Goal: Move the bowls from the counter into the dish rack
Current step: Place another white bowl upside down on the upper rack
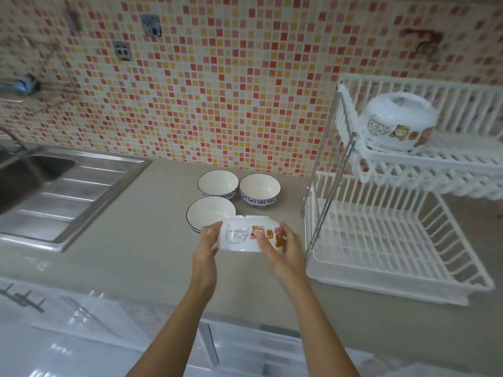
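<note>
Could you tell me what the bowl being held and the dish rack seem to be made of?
Cartoon-printed bowl: probably glazed ceramic, glossy white with printed decals; melamine is possible. Dish rack: white plastic-looking slatted trays on shiny metal rods, likely steel.

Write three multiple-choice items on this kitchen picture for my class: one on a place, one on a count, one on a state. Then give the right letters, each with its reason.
1. Where does the dish rack stand?
A. right of the bowls
B. inside the sink
C. on the floor

2. How many blue-rimmed bowls stand on the counter?
A. one
B. three
C. five

3. How is the cartoon bowl held?
A. upright, one hand
B. upside down, both hands
C. not held

Answers:
1 A, the rack is at the counter's right end.
2 B, three stand together.
3 B, left hand and right hand grip its sides, base upward.
</note>
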Available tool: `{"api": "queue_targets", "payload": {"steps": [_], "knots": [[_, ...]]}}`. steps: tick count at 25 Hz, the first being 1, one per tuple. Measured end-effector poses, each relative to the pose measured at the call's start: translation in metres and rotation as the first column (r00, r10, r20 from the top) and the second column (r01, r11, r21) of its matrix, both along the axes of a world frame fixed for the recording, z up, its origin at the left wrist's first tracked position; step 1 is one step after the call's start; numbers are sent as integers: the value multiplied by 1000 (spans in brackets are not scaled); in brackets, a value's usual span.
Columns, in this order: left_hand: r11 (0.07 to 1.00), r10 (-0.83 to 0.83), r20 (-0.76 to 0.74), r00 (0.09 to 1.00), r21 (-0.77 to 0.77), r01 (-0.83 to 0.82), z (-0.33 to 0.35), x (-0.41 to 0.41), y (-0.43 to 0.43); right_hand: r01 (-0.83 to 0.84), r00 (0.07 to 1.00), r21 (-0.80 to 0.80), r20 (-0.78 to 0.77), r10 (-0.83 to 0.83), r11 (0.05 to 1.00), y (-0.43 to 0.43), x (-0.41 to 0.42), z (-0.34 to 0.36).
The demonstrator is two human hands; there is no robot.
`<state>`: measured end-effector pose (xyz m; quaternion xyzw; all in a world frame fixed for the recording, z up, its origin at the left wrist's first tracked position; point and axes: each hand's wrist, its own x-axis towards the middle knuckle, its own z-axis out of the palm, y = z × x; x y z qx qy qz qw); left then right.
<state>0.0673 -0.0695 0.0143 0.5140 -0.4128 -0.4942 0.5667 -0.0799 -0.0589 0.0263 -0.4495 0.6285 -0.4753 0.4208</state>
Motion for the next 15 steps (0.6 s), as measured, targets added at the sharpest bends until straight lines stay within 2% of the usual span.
{"api": "queue_targets", "payload": {"steps": [2, 5, 8, 11, 13, 15], "knots": [[999, 33, 12, 999, -36, -32, 12, -3, 4, -25, 998, -119, -60, 18, 993, 14, 7, 16], [986, 18, -17, 1000, -167, -20, 46, -8, 23, -75, 996, -323, -64, 58, 943, 43, 3, 60], [948, -52, -100, 994, -318, 18, 93, -22, 34, -151, 989, -490, -75, 131, 858, 56, -17, 105], [900, -93, -120, 988, -435, 32, 139, -46, 38, -148, 989, -618, -116, 98, 772, 69, -44, 138], [873, -98, -80, 992, -485, 47, 167, -69, 39, -149, 987, -684, -148, 64, 714, 75, -72, 157], [844, -106, 1, 994, -529, 90, 190, -91, 36, -161, 983, -698, -177, 49, 698, 71, -100, 173]]}}
